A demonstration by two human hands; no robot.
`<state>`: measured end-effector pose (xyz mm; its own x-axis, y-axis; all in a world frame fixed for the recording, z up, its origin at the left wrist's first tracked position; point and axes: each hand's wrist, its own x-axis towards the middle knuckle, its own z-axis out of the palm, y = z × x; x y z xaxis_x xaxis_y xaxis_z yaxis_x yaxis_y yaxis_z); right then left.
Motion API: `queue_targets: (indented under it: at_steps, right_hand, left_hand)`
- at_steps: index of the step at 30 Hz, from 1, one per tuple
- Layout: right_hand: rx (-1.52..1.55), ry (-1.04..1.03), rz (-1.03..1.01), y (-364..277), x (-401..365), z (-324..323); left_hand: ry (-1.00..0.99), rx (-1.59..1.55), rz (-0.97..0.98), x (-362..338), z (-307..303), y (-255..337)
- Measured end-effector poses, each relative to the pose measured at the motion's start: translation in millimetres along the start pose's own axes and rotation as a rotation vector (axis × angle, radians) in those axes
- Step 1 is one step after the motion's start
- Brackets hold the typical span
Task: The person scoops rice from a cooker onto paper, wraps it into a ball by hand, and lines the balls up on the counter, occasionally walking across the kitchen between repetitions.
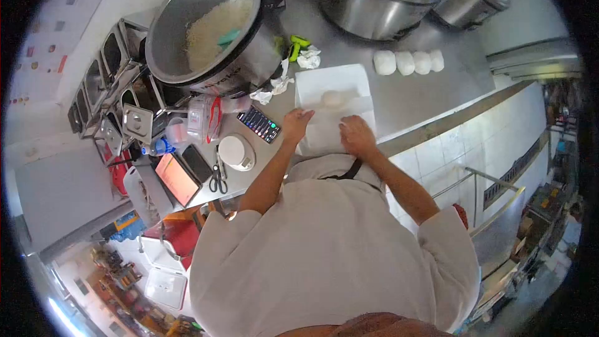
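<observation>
On the steel counter in front of me lies a white sheet [323,80] of paper or film, with a small pale mound [331,98] near its middle. My left hand [297,125] is at the sheet's left side, its fingertips pinched together at the edge. At the right side, my right hand [357,136] has curled fingers on the sheet's near part. What either hand grips is too thin to make out. Several round white wrapped bundles [405,63] stand in a row at the back right.
A large open cooker [163,31] of rice stands at the back left. Nearby are a calculator-like device [259,125], a small white scale [236,152], scissors [218,178], a tablet [176,178] and crumpled white paper [309,58]. Closed steel cookers [374,11] line the back.
</observation>
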<state>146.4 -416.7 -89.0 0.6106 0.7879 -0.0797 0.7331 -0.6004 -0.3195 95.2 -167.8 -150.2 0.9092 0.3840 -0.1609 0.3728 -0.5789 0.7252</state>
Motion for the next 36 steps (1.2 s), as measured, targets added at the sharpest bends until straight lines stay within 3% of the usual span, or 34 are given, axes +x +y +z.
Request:
queue_targets:
  at_steps: [1, 4, 7, 10, 13, 16, 19, 22, 25, 26, 29, 32, 35, 36]
  right_hand:
    - [-0.039, 0.192, -0.077, 7, -3, 25]
    - [-0.092, 0.142, -0.01, 9, 1, 27]
    - [-0.144, 0.144, 0.026, 3, 3, 34]
    - [-0.146, 0.168, 0.06, -3, 6, 42]
    - [-0.119, 0.162, 0.068, -5, 3, 38]
    - [-0.185, 0.131, 0.065, -2, -2, 37]
    - [-0.166, 0.079, 0.051, 2, -7, 41]
    - [-0.178, 0.098, 0.065, 0, -2, 44]
    - [-0.172, 0.117, 0.075, -1, -2, 43]
    - [-0.185, 0.124, 0.064, 0, -1, 41]
    - [-0.188, 0.139, 0.062, 2, 1, 38]
    - [-0.159, 0.105, 0.046, 1, -2, 35]
    - [-0.167, 0.095, 0.061, 2, 2, 35]
    - [-0.176, 0.095, 0.058, 4, 2, 34]
  left_hand:
    - [0.075, 0.014, 0.066, 2, 6, -4]
    - [-0.218, -0.381, -0.481, -9, -16, 26]
    - [-0.185, -0.979, -0.759, 1, 3, -1]
    - [-0.155, -0.417, -0.526, 25, -6, 28]
    - [-0.023, -0.122, -0.25, 25, 27, 7]
    - [-0.371, 0.153, -0.066, 42, 27, -20]
    - [-0.494, 0.107, -0.131, 66, 26, -18]
    - [0.054, 0.084, -0.158, 100, 62, 8]
    - [-0.252, -0.177, -0.149, 131, 44, 13]
    - [-0.116, 0.064, -0.052, 135, 45, 16]
    - [-0.962, 0.04, 0.404, 153, 9, 13]
    - [-0.58, 0.363, 0.45, 92, -20, 89]
    - [-0.319, 0.64, 0.525, 82, 19, 97]
    - [-0.45, 0.859, 0.528, 83, 18, 100]
